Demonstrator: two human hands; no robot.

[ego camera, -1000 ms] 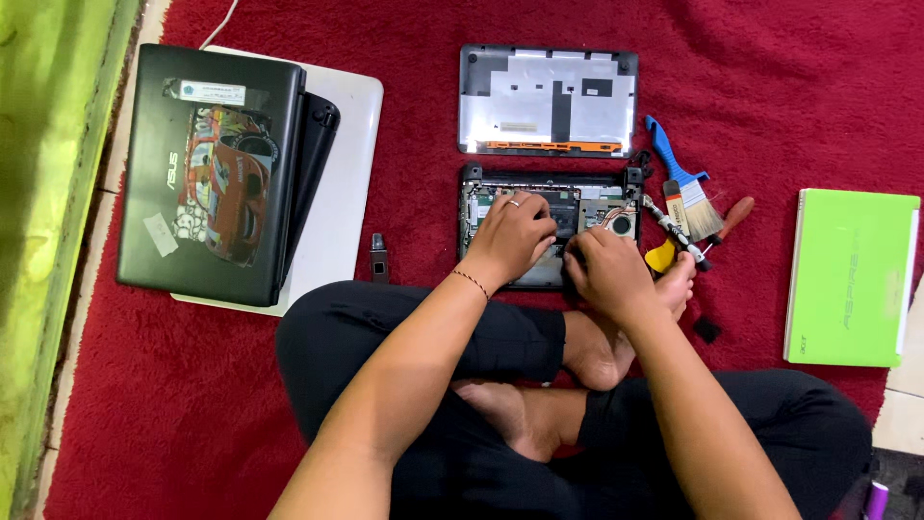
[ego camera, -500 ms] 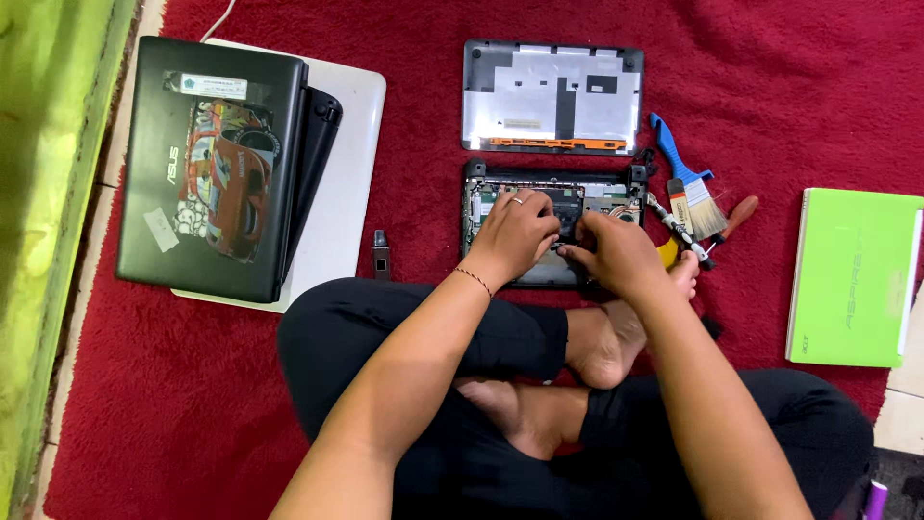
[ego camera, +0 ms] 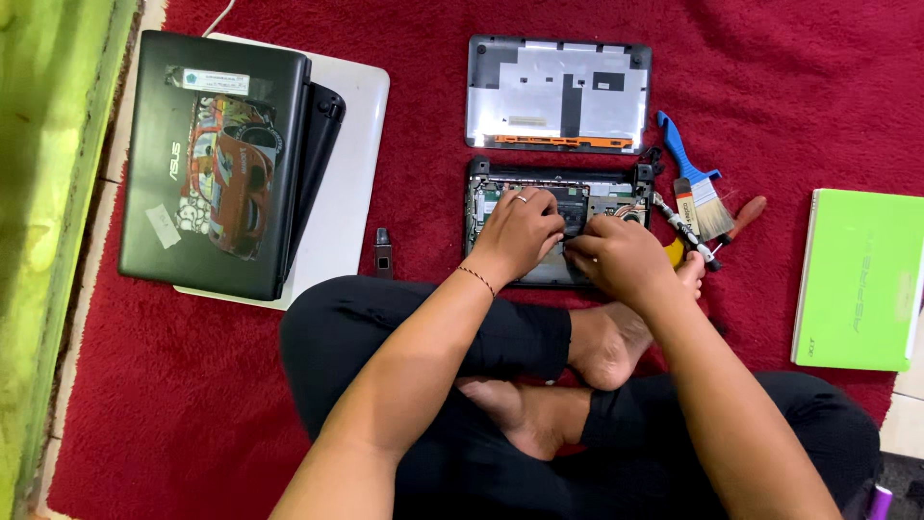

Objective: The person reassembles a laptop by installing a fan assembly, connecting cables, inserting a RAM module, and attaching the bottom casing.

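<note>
Both hands rest on the opened small laptop base (ego camera: 558,221) on the red carpet (ego camera: 423,116): left hand (ego camera: 520,231) fingers curled, right hand (ego camera: 621,255) closed; grip hidden.

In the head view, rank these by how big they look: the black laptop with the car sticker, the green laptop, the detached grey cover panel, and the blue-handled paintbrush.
1. Black laptop with the car sticker.
2. Detached grey cover panel and green laptop: they look about alike, and the green one is cut off by the frame edge, so I will not rank them.
3. Blue-handled paintbrush, clearly smallest.
</note>
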